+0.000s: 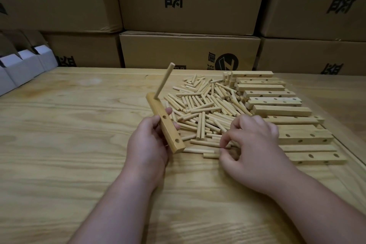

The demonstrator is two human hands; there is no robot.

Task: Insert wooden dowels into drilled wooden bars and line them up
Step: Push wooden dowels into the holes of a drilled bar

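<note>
Wooden bar [164, 123] lengthwise away, dowel [164, 81] upright

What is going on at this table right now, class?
A person is fitting dowels into drilled bars. The left hand grips a drilled bar with one dowel already standing in its far hole; two holes show empty. The right hand pinches at the loose dowel pile. More bars lie stacked to the right.

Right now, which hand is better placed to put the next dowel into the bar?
Right hand: it already reaches the loose dowels. The left hand grips the bar, which has open holes.
</note>
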